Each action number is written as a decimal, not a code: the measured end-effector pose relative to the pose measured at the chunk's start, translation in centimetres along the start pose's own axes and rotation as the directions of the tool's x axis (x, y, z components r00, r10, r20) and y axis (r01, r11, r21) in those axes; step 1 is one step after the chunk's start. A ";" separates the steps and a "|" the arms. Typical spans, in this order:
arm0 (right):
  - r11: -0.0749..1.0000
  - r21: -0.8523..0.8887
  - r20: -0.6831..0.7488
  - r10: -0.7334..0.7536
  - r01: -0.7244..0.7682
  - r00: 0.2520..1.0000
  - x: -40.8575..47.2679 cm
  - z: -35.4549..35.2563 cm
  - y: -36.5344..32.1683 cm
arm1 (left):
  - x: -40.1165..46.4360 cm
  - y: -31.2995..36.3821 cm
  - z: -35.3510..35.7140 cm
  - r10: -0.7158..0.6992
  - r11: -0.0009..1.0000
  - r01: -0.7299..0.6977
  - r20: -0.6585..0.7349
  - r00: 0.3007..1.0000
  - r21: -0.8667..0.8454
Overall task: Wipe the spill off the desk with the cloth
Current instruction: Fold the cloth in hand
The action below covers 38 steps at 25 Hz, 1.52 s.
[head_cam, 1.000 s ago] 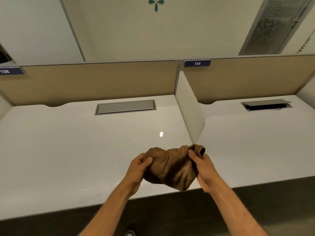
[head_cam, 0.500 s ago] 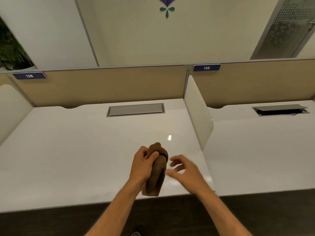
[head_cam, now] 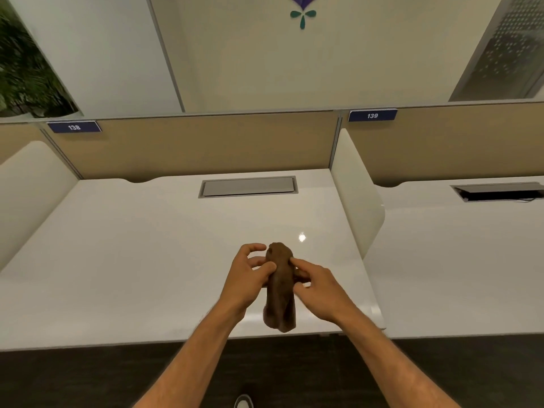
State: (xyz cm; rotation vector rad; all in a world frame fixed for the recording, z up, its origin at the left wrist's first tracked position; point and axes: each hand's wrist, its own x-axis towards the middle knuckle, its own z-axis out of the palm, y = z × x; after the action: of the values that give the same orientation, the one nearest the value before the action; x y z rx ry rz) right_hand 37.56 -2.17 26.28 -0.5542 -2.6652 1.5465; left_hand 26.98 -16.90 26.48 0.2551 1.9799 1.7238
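A brown cloth [head_cam: 279, 293], bunched into a narrow upright bundle, hangs above the front edge of the white desk [head_cam: 132, 260]. My left hand [head_cam: 247, 278] holds it from the left, thumb pressed into its side. My right hand [head_cam: 316, 285] grips it from the right with the fingertips. A small bright spot [head_cam: 302, 237] sits on the desk just beyond the cloth; I cannot tell whether it is liquid or a light reflection. No other spill shows on the surface.
A closed grey cable hatch [head_cam: 248, 187] lies at the back of the desk. White dividers stand at the right [head_cam: 353, 195] and left [head_cam: 26, 195]. A tan partition [head_cam: 191, 145] closes the rear. The neighbouring desk [head_cam: 459, 260] has an open hatch [head_cam: 497, 192].
The cloth went from spread between both hands to a narrow bundle. My right hand let go half a second ago and now grips it again. The view shifted left.
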 end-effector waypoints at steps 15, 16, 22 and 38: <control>0.973 -0.214 0.180 -0.041 0.080 0.983 1.8 -5.0 -1.2 | 0.3 1.2 -5.4 0.048 0.751 -0.249 0.326 0.944 0.612; 0.967 -0.239 0.241 -0.028 0.087 0.970 2.0 -5.8 -1.6 | 0.4 1.3 -5.3 0.011 0.729 -0.283 0.403 0.915 0.623; 0.923 0.367 -0.283 -0.012 0.120 0.959 4.4 -9.2 -1.0 | -0.2 2.6 -4.6 0.060 0.974 -0.143 0.403 0.913 0.178; 0.458 0.873 0.110 0.147 -0.167 0.983 3.5 0.6 0.5 | -0.3 0.0 -9.2 0.143 0.990 -0.141 0.103 0.984 -0.021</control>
State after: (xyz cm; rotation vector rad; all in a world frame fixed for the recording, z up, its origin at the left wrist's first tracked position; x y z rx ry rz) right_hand 34.31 -1.38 24.93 -0.6786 -1.4007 2.6323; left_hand 22.82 -25.07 27.29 0.4824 1.9146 1.7721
